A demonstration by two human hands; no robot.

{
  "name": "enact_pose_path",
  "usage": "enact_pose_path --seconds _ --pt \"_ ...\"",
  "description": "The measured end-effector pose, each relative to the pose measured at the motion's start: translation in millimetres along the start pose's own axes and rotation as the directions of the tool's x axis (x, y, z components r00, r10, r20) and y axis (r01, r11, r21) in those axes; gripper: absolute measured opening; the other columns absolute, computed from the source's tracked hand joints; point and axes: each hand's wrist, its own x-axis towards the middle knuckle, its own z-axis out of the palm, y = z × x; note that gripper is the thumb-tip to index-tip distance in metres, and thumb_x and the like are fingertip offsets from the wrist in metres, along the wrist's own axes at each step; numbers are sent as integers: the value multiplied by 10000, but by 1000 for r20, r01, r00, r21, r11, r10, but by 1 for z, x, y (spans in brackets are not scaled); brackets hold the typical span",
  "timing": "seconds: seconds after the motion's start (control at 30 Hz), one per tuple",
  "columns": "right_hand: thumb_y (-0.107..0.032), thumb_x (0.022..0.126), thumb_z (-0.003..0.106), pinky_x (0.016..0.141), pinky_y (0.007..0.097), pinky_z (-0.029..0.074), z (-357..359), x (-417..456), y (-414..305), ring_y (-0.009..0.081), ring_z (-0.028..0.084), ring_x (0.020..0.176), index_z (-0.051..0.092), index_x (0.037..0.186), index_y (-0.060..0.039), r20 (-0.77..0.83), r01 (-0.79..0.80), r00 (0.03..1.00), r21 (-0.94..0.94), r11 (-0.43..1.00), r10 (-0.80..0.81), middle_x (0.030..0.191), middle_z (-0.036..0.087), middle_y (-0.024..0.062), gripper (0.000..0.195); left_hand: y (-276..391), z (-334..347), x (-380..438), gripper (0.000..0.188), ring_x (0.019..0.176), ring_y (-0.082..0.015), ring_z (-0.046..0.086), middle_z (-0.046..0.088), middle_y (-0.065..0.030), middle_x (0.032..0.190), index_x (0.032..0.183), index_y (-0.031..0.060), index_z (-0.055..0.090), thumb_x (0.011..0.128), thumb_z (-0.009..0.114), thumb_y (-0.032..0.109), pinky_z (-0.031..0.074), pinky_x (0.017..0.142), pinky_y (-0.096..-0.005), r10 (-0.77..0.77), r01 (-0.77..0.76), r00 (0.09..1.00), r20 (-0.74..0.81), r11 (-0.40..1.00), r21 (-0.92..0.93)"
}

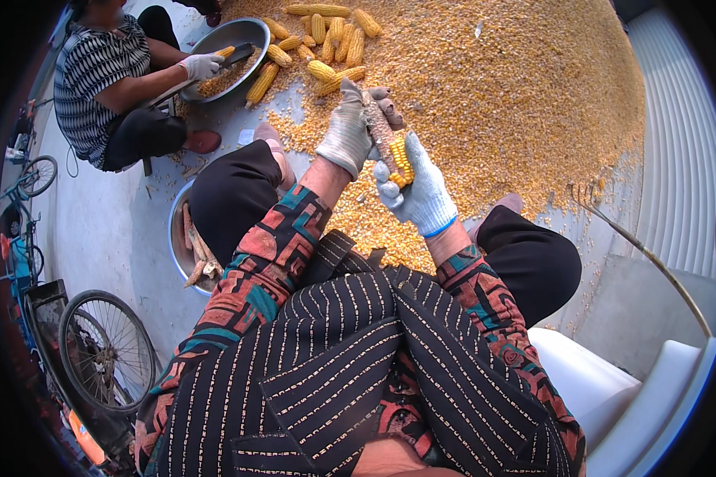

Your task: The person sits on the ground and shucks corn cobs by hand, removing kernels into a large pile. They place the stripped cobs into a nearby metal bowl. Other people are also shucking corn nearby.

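Observation:
An ear of corn slants between my two gloved hands, its upper part a bare cob and yellow kernels left on its lower right side. My left hand, in a dirty knit glove, holds the bare upper part, with the thumb up. Around the lower end is my right hand, in a white knit glove with a blue cuff, close to the kernels. A large heap of loose corn kernels spreads beneath and beyond my hands. Several whole corn ears lie at the heap's left edge.
At upper left a person sits holding an ear over a metal basin with kernels. Beside my left knee stands another basin with bare cobs. A thin-handled rake lies at right, near a white plastic object. A cart wheel is lower left.

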Motion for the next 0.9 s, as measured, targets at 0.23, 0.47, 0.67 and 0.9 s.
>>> enact_pose_path --seconds 0.23,0.47,0.67,0.9 --pt "-508 958 370 420 263 454 -1 4 -16 165 602 564 571 1033 -59 -212 223 907 -490 843 -364 787 622 69 497 -32 -14 -12 515 867 -122 596 617 -33 966 1050 93 555 900 446 573 514 737 -293 -295 198 940 173 881 430" --pt "-533 863 530 687 362 498 -6 -6 -32 246 661 743 621 1037 -53 -35 -228 732 -953 -197 -680 831 671 130 519 -53 -11 -14 412 883 -180 606 626 -37 989 1080 103 564 947 443 473 516 780 -355 -320 323 946 -51 923 209" --pt "-502 864 570 685 313 478 -13 -8 -58 165 612 742 622 1040 -24 -133 -167 653 -985 30 -746 825 654 98 512 -53 -7 -18 373 852 -160 612 620 -29 966 1083 128 560 960 428 454 528 735 -326 -250 238 968 9 929 283" --pt "-312 893 606 693 311 504 -34 25 -46 179 601 741 598 975 -20 -196 447 761 -533 719 -618 842 634 74 303 -64 -8 -22 428 744 -137 588 595 -31 898 1036 81 558 933 478 488 502 633 -292 -126 -33 979 161 680 733"
